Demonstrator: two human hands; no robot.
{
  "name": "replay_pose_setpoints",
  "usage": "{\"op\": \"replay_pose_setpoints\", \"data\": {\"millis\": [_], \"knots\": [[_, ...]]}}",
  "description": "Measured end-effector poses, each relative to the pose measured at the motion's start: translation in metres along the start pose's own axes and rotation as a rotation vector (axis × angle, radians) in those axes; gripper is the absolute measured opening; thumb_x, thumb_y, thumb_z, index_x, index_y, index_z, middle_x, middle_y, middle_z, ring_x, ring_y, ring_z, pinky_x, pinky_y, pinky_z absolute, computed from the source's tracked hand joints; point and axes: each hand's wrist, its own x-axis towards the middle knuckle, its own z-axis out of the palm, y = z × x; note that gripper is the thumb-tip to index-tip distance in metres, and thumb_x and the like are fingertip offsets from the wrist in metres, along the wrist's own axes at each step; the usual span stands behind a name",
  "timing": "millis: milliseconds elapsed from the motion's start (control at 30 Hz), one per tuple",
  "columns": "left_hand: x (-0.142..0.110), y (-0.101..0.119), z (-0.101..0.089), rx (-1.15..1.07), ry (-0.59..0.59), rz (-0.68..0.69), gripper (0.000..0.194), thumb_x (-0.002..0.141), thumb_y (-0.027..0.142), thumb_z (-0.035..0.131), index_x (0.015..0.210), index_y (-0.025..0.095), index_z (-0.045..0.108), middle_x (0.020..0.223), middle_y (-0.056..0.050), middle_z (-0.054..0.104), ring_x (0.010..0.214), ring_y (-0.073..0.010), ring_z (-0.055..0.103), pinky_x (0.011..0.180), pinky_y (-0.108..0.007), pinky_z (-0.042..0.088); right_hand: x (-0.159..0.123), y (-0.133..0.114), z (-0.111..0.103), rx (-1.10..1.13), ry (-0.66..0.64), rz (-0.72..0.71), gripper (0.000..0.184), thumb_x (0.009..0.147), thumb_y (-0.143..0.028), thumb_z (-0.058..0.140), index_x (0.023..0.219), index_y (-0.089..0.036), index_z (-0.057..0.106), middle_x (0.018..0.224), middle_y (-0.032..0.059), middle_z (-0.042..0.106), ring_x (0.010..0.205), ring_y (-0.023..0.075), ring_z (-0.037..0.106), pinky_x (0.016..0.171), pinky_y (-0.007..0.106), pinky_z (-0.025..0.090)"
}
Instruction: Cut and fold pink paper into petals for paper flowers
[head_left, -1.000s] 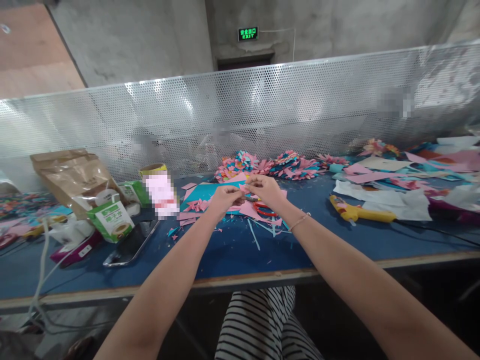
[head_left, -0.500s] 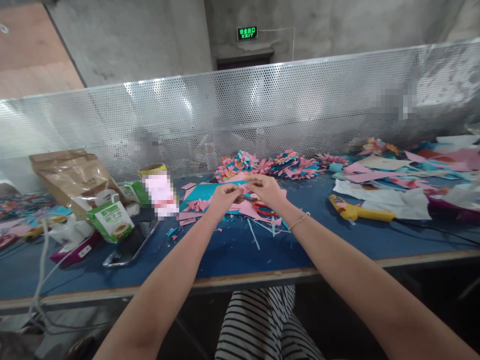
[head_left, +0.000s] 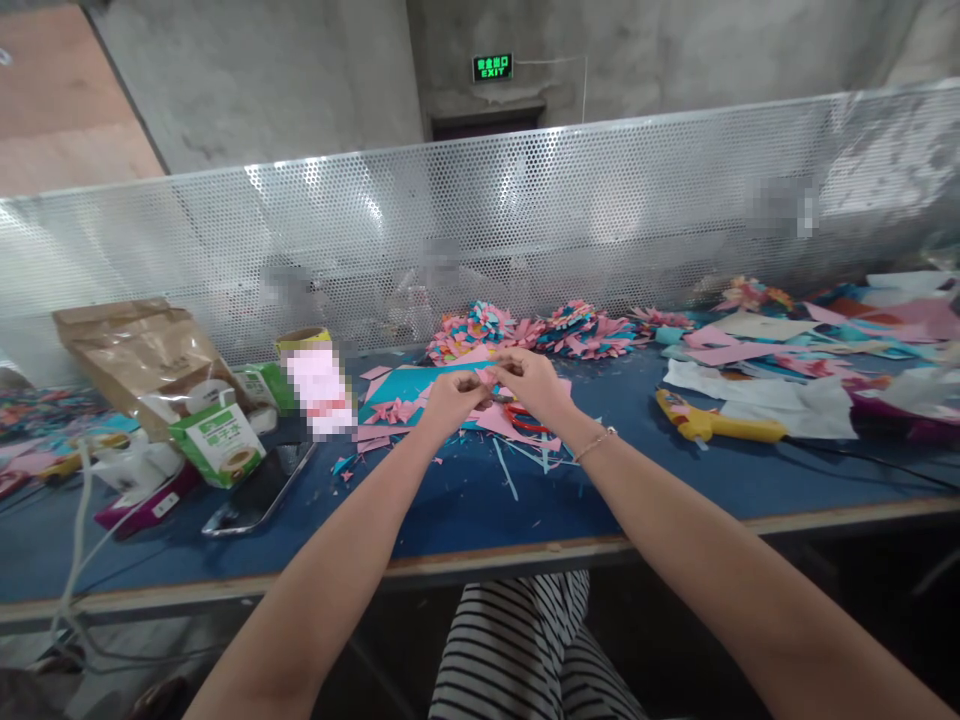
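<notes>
Both arms reach out over a blue table [head_left: 465, 500]. My left hand [head_left: 448, 398] and my right hand [head_left: 534, 384] meet above the middle of it, fingers pinched together on a small pink paper piece [head_left: 489, 380] held between them. Red-handled scissors [head_left: 525, 418] lie on pink paper scraps [head_left: 517, 428] just under my right hand. A teal paper sheet [head_left: 405, 385] lies behind my left hand. Finished pink and blue paper flowers [head_left: 525, 332] sit in a row at the back.
A yellow glue gun [head_left: 712, 425] lies to the right, with heaps of cut paper [head_left: 810, 350] beyond it. To the left are a brown bag [head_left: 142, 355], a green carton [head_left: 219, 445], a phone [head_left: 259, 490] and white cables [head_left: 75, 530]. A perforated metal screen [head_left: 480, 230] backs the table.
My hands have drawn slightly closer together over the pink piece; the fingers work on it. Nothing else on the table has moved.
</notes>
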Motion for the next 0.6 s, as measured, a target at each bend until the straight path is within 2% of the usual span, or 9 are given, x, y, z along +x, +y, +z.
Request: {"op": "replay_pose_setpoints", "data": {"millis": [200, 300, 400, 500, 600], "knots": [[0.003, -0.005, -0.003, -0.037, -0.011, -0.044, 0.012, 0.061, 0.025, 0.061, 0.058, 0.014, 0.058, 0.052, 0.000, 0.059, 0.050, -0.0101, 0.056, 0.058, -0.025, 0.048, -0.001, -0.004, 0.000, -0.059, -0.003, 0.016, 0.019, 0.073, -0.024, 0.051, 0.086, -0.016, 0.063, 0.077, 0.0045, 0.064, 0.067, 0.0136, 0.058, 0.061, 0.026, 0.044], [0.003, -0.006, -0.004, -0.061, -0.016, -0.075, 0.011, 0.060, 0.024, 0.062, 0.058, 0.014, 0.058, 0.053, -0.001, 0.060, 0.051, -0.0109, 0.057, 0.057, -0.026, 0.048, 0.001, 0.001, -0.001, -0.049, -0.070, 0.013, 0.021, 0.076, -0.030, 0.047, 0.081, -0.016, 0.063, 0.070, 0.0029, 0.062, 0.062, 0.0127, 0.055, 0.058, 0.025, 0.042], [0.002, -0.005, -0.004, -0.060, -0.032, -0.088, 0.010, 0.060, 0.024, 0.062, 0.058, 0.014, 0.058, 0.053, -0.001, 0.060, 0.051, -0.0113, 0.057, 0.057, -0.026, 0.048, 0.002, 0.006, -0.001, -0.041, -0.166, -0.010, 0.020, 0.073, -0.032, 0.052, 0.073, -0.016, 0.063, 0.063, 0.0015, 0.060, 0.058, 0.0117, 0.052, 0.055, 0.024, 0.040], [0.002, -0.004, -0.005, 0.005, -0.048, -0.038, 0.009, 0.060, 0.023, 0.059, 0.057, 0.014, 0.059, 0.052, 0.000, 0.059, 0.052, -0.0120, 0.058, 0.058, -0.026, 0.048, 0.002, 0.010, -0.001, -0.022, -0.199, -0.016, 0.017, 0.071, -0.031, 0.055, 0.068, -0.016, 0.063, 0.064, 0.0019, 0.061, 0.059, 0.0117, 0.053, 0.055, 0.024, 0.040], [0.002, -0.002, -0.007, 0.120, -0.037, 0.034, 0.008, 0.061, 0.021, 0.056, 0.058, 0.014, 0.059, 0.053, -0.001, 0.058, 0.054, -0.0132, 0.059, 0.057, -0.026, 0.047, 0.003, 0.014, -0.001, 0.024, -0.184, 0.038, 0.018, 0.069, -0.031, 0.057, 0.064, -0.015, 0.062, 0.063, 0.0022, 0.060, 0.057, 0.0117, 0.052, 0.054, 0.024, 0.039]]}}
